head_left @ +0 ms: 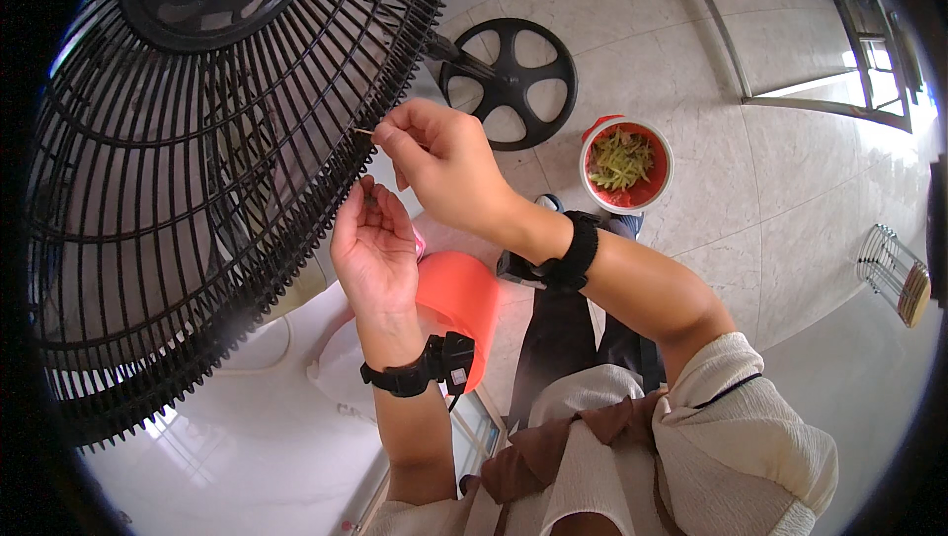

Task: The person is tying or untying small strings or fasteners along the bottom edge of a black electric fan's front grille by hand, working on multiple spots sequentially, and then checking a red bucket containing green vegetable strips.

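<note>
A large black fan (197, 170) with a wire grille fills the left side, its rim close to both hands. My right hand (434, 161) pinches a thin, pale wooden stick, like a toothpick (364, 131), whose tip meets the grille's ribbed edge. Just below it, my left hand (380, 245) is cupped with the palm up and the fingers loosely curled beside the rim. A small dark spot shows near its fingertips, too small to make out.
The fan's round black base (509, 82) stands on the tiled floor. A red-lined white bucket (626, 165) holds green scraps. An orange bin (464, 299) is below my left hand. A metal-framed rack (829, 106) stands far right, with a wire stand (894, 274) nearer.
</note>
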The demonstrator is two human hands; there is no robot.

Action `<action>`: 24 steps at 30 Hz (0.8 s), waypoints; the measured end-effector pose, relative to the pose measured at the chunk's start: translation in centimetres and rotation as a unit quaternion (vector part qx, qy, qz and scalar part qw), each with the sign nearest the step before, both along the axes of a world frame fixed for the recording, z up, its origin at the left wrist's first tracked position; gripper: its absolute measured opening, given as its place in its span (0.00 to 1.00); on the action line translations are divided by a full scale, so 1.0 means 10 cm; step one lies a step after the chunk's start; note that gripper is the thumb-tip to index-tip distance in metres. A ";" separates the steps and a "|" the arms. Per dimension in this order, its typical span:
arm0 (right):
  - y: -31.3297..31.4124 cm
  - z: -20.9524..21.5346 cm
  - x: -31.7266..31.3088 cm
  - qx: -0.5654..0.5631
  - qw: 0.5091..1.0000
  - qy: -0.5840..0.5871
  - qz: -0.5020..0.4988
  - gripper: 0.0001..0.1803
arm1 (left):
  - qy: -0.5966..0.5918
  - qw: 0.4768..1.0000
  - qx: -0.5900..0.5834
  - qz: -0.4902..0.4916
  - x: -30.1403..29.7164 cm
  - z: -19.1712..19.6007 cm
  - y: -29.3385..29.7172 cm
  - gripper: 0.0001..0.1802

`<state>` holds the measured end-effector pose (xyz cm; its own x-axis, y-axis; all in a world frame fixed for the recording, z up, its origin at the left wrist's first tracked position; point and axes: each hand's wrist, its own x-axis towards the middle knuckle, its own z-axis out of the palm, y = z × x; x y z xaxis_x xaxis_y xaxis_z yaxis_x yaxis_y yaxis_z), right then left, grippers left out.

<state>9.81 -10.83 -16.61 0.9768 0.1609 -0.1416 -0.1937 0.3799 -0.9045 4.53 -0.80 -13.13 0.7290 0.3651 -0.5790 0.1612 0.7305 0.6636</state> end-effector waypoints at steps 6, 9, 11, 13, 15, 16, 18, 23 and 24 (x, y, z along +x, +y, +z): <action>-0.13 0.05 -0.05 0.166 0.981 0.099 0.011 0.06 | 0.004 1.000 0.002 0.002 0.00 0.02 -0.02 0.07; -0.05 -0.03 -0.11 0.060 0.998 0.018 -0.024 0.05 | 0.003 1.000 0.000 -0.002 0.00 0.02 -0.01 0.07; -0.05 0.00 -0.13 -0.028 0.997 -0.059 -0.042 0.05 | 0.010 1.000 0.007 -0.002 -0.01 0.02 -0.01 0.07; 0.03 -0.03 -0.12 -0.140 0.972 -0.172 -0.080 0.05 | 0.019 1.000 0.013 -0.001 -0.01 0.01 -0.02 0.07; 0.08 -0.02 -0.12 -0.164 0.967 -0.177 -0.079 0.04 | 0.035 0.999 0.023 0.000 0.00 0.02 -0.03 0.08; 0.09 -0.01 -0.12 -0.186 0.963 -0.181 -0.076 0.04 | 0.034 0.999 0.023 0.000 0.01 0.03 -0.03 0.08; 0.06 0.07 -0.11 -0.178 0.963 -0.178 -0.091 0.03 | 0.031 0.999 0.023 -0.013 -0.01 0.03 -0.02 0.07; 0.00 0.08 -0.09 -0.189 0.960 -0.167 -0.118 0.03 | 0.040 0.999 0.025 -0.001 -0.01 0.00 0.02 0.08; 0.02 0.07 -0.10 -0.201 0.961 -0.164 -0.099 0.03 | 0.041 0.999 0.029 0.001 -0.02 -0.01 0.01 0.09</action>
<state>8.85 -10.59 -15.92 0.9853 -0.0362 0.1667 0.1664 -0.0118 -0.9860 4.36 -0.65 -13.19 0.6791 0.4015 -0.6145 0.2145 0.6921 0.6892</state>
